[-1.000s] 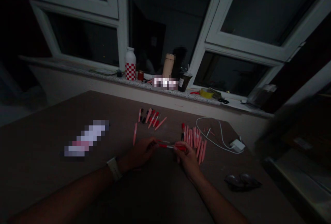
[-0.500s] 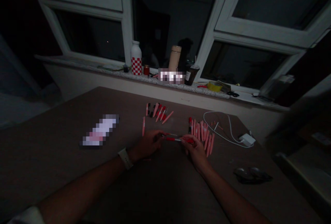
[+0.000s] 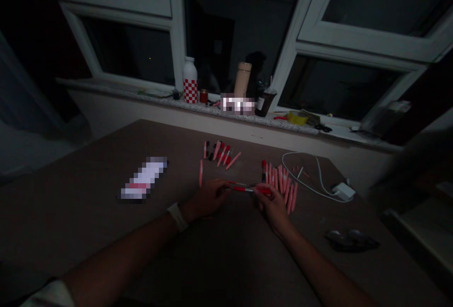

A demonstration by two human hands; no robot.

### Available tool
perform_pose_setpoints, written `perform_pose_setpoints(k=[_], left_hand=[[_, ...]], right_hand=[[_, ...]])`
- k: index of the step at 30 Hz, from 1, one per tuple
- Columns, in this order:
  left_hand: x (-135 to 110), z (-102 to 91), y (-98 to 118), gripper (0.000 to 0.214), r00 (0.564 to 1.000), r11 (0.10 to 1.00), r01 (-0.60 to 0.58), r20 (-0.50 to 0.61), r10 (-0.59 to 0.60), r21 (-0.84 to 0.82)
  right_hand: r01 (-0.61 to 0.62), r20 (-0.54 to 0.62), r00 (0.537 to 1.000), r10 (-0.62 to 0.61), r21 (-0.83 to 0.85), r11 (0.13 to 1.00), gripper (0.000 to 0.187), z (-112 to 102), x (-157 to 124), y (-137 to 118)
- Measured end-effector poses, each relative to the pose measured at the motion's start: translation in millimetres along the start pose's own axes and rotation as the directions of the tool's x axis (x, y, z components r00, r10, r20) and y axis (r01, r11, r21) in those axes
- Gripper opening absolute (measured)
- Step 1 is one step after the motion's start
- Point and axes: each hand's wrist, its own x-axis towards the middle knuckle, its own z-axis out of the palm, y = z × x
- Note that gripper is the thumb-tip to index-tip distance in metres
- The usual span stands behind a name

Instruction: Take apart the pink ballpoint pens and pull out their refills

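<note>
Holding a slim red plastic pen [image 3: 249,189] level above the brown flat desk [image 3: 71,222], we pinched it between the nearly closed left hand [image 3: 208,198] and right hand [image 3: 274,210]. A tight row of pink pens [image 3: 279,182] lay just beside the right hand, and a looser cluster of pink and red pens [image 3: 221,154] lay farther ahead.

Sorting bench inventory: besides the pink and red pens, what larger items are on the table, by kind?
White charger with cable: 1
Dark glasses: 1
Pixelated object: 1
Total: 3
</note>
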Motion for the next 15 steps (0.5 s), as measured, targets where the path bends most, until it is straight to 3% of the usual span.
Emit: perform_pose_setpoints(k=[10,15], left_hand=[[-0.3,1.1,-4.5,0.024,0.997,0.999,-0.04,0.063,0.038,0.032],[-0.9,2.0,-3.8,0.024,0.989,0.994,-0.081,0.126,0.072,0.068]], right_hand=[[-0.002,-0.009,1.0,0.002,0.002,1.0,0.049,1.6,0.1,-2.1],[0.066,-0.046,0.997,-0.064,0.036,0.997,0.052,5.0,-1.7,-3.5]])
